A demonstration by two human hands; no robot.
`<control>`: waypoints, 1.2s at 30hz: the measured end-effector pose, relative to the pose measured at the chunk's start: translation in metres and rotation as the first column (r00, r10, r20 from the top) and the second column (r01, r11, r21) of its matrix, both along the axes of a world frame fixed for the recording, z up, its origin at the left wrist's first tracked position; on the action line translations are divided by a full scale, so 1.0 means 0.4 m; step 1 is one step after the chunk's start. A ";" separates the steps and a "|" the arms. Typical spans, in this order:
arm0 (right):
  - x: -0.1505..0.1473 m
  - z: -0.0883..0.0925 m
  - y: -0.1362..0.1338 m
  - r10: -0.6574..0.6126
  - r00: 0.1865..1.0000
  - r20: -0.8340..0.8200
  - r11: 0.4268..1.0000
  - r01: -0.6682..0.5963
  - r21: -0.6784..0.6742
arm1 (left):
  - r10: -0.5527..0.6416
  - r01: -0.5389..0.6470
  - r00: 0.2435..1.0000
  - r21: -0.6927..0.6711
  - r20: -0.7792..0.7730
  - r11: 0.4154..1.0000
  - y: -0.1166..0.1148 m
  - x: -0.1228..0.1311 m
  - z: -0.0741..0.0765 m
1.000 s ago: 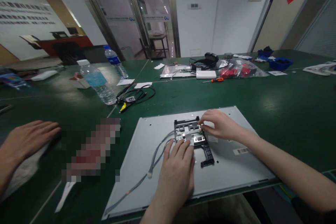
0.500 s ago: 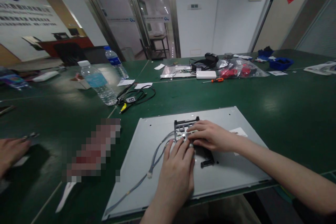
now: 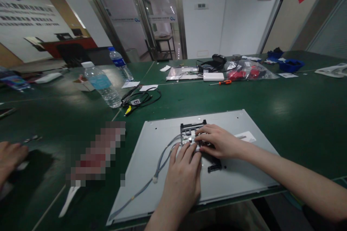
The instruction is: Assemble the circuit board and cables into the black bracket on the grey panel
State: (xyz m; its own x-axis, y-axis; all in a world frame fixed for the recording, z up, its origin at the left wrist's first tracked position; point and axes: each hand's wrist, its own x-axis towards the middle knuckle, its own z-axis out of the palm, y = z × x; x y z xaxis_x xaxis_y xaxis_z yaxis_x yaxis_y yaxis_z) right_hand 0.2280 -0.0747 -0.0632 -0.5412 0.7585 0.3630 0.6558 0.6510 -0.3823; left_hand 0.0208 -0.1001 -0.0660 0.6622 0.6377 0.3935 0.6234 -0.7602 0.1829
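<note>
A grey metal panel (image 3: 244, 173) lies flat on the green table in front of me. At its middle sits a black plastic bracket (image 3: 214, 168) carrying a small circuit board, now mostly hidden under my hands. My left hand (image 3: 181, 178) rests on the panel with its fingers stretched flat, their tips touching the board's near edge. My right hand (image 3: 219, 142) lies across the board, fingers curled and pinched together on it. A grey ribbon cable (image 3: 162, 158) runs from the board down to the panel's lower left.
Another person's hand (image 3: 8, 158) lies at the far left edge. Two water bottles (image 3: 101, 86) and a coil of black cables (image 3: 141, 97) stand behind the panel on the left. Farther back are an orange screwdriver (image 3: 223, 82), a plastic bag (image 3: 249, 70) and blue bins (image 3: 290, 65).
My right hand slid from the bracket's upper right down and left onto the board and closed on it. The other person's hand drew back toward the left edge.
</note>
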 end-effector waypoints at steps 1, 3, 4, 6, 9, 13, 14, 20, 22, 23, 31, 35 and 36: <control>-0.001 0.000 -0.001 -0.009 1.000 -0.005 1.000 0.009 0.000 | -0.001 0.001 1.000 -0.002 -0.002 1.000 0.000 0.000 0.000; -0.003 -0.001 -0.004 -0.025 1.000 -0.011 1.000 0.025 0.004 | -0.004 0.004 1.000 -0.005 -0.007 1.000 0.000 0.001 -0.001; -0.004 -0.002 -0.005 -0.031 0.999 -0.012 0.999 0.031 0.007 | -0.004 0.004 1.000 -0.004 -0.009 1.000 0.000 0.002 -0.002; -0.004 -0.003 -0.007 -0.034 0.999 -0.013 0.999 0.034 0.008 | -0.003 0.003 1.000 0.000 -0.014 1.000 0.001 0.003 -0.003; -0.005 -0.004 -0.007 -0.030 0.999 -0.021 1.000 0.030 0.004 | 0.002 -0.002 1.000 0.002 -0.017 1.000 0.001 0.004 -0.004; -0.005 -0.004 -0.007 -0.022 0.999 -0.038 1.000 0.022 -0.003 | 0.003 -0.003 1.000 -0.010 -0.021 1.000 0.001 0.004 -0.005; -0.005 -0.003 -0.007 -0.021 0.999 -0.040 1.000 0.021 -0.005 | 0.002 -0.003 1.000 -0.015 -0.023 1.000 0.001 0.004 -0.005; -0.006 0.001 -0.009 -0.008 0.999 -0.052 1.000 0.007 -0.001 | 0.013 -0.014 1.000 -0.023 -0.028 1.000 0.000 0.005 -0.004; -0.006 0.003 -0.009 -0.002 0.998 -0.057 1.000 0.002 -0.008 | 0.012 -0.013 1.000 -0.026 -0.027 1.000 -0.001 0.004 -0.003; -0.006 0.003 -0.010 0.000 0.998 -0.055 1.000 -0.001 -0.012 | 0.013 -0.014 1.000 -0.028 -0.026 1.000 -0.001 0.004 -0.003; -0.009 0.004 -0.010 0.001 1.000 -0.023 1.000 -0.002 -0.025 | 0.011 -0.011 1.000 -0.022 -0.026 1.000 0.001 -0.001 -0.008; -0.009 0.006 -0.010 -0.008 1.000 -0.025 0.999 0.007 -0.031 | 0.004 -0.004 1.000 -0.004 -0.013 1.000 0.000 -0.002 -0.007; -0.009 0.006 -0.010 -0.008 1.000 -0.026 0.999 0.007 -0.032 | 0.004 -0.004 1.000 -0.001 -0.011 1.000 0.000 -0.002 -0.006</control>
State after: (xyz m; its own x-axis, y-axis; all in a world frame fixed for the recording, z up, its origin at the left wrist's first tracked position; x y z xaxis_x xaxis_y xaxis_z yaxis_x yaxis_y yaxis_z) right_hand 0.2243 -0.0786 -0.0607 -0.5263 0.7737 0.3528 0.6500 0.6336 -0.4196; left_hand 0.0199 -0.1000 -0.0682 0.6641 0.6406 0.3855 0.6283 -0.7577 0.1766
